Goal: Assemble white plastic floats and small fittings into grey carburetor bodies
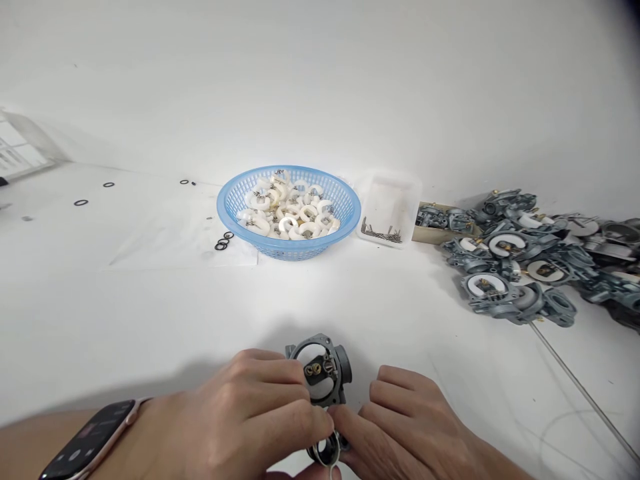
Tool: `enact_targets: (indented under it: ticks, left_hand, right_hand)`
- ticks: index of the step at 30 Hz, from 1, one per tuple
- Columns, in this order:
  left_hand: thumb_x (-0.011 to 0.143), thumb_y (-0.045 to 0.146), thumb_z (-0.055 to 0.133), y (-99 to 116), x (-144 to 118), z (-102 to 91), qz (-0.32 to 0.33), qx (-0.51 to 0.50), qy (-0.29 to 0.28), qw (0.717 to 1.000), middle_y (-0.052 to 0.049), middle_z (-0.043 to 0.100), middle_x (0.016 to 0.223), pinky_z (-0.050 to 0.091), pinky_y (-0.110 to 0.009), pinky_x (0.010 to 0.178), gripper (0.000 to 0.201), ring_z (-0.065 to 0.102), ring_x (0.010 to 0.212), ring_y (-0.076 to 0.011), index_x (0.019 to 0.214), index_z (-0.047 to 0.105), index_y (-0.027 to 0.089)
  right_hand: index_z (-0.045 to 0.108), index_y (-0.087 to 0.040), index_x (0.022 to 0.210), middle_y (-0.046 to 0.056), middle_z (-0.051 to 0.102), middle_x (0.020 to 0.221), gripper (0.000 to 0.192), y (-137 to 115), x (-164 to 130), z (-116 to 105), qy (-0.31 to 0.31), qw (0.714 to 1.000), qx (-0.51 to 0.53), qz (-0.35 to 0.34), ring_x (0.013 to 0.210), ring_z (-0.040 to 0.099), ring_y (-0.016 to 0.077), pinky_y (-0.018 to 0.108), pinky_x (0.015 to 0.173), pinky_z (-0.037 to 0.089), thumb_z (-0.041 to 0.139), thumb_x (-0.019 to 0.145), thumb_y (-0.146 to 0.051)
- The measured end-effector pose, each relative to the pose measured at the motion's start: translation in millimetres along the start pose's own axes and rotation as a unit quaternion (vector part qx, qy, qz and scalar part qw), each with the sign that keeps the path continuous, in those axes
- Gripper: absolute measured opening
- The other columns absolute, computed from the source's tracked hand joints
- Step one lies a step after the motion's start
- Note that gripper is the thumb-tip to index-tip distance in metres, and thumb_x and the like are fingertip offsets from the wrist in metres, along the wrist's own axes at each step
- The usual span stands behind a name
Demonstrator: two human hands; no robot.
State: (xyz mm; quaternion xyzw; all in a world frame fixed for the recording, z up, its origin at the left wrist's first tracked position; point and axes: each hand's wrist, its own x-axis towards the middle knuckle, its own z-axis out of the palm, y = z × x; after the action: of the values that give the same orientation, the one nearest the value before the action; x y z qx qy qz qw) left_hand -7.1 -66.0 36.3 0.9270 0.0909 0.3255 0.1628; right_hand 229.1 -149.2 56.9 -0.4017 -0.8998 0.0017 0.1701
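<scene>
A grey metal carburetor (341, 363) stands close in front of me, its open bowl side turned up. Inside it a white float (315, 352) sits around brass jets. My left hand (260, 407) is closed on the carburetor's left and near side, with thumb and forefinger at its round near opening. My right hand (400, 420) has its fingers curled, and its fingertips meet the carburetor's near right side beside my left forefinger. A thin, pale, wire-like piece shows below the opening; I cannot make out what it is. The right fingertips are partly hidden.
Behind stands a blue basket (289, 248) of white floats. Right of it, a white tray (383, 190) holds thin metal pins. Many carburetors (520, 260) are heaped at the right, beside a thin rod (585, 387). Black rubber rings (221, 245) lie at the left.
</scene>
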Motion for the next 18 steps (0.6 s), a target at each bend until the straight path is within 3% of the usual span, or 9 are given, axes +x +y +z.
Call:
enact_targets:
  ticks: [3, 7, 13, 18]
  left_hand:
    - [0.112, 0.028, 0.059, 0.3, 1.3, -0.5, -0.022, -0.065, 0.034, 0.997, 0.003, 0.073, 0.070, 0.068, -0.027, 0.079, 0.013, 0.076, 0.066, -0.0166, 0.108, 0.068, 0.019]
    - [0.113, 0.029, 0.060, -2.2, 1.6, -1.2, -0.005, -0.064, 0.031, 0.997, 0.003, 0.069, 0.068, 0.067, -0.026, 0.080, 0.014, 0.076, 0.066, -0.0163, 0.106, 0.067, 0.019]
    - [0.112, 0.026, 0.061, -0.2, 0.9, -1.5, -0.024, -0.073, 0.024, 0.997, 0.003, 0.068, 0.067, 0.067, -0.026, 0.079, 0.013, 0.075, 0.067, -0.0164, 0.106, 0.069, 0.018]
    - [0.108, 0.025, 0.066, 2.8, 0.1, -0.6, -0.039, -0.098, 0.033, 0.994, 0.004, 0.064, 0.065, 0.067, -0.026, 0.079, 0.007, 0.072, 0.062, -0.0162, 0.106, 0.070, 0.019]
  right_hand:
    - [0.069, -0.024, 0.083, -0.003, 0.063, 0.066, 0.035, 1.7, -2.9, 2.9, -0.008, 1.000, 0.012, 0.000, 0.058, 0.057, 0.0169, 0.030, 0.064, 0.053, 0.054, 0.115, -0.018]
    - [0.069, -0.021, 0.084, -0.004, 0.061, 0.063, 0.040, 3.2, -2.1, 7.1, 0.037, 0.999, 0.036, 0.012, 0.055, 0.054, 0.0158, 0.031, 0.058, 0.049, 0.046, 0.117, -0.019]
    - [0.073, -0.020, 0.089, -0.003, 0.062, 0.063, 0.038, 3.9, -0.1, 7.5, 0.038, 0.999, 0.020, -0.007, 0.054, 0.056, 0.0165, 0.034, 0.054, 0.048, 0.046, 0.116, -0.016]
    - [0.065, -0.020, 0.078, -0.005, 0.058, 0.062, 0.042, 4.6, -2.7, 10.2, 0.051, 0.998, 0.039, -0.014, 0.050, 0.054, 0.0146, 0.033, 0.053, 0.044, 0.048, 0.117, -0.019]
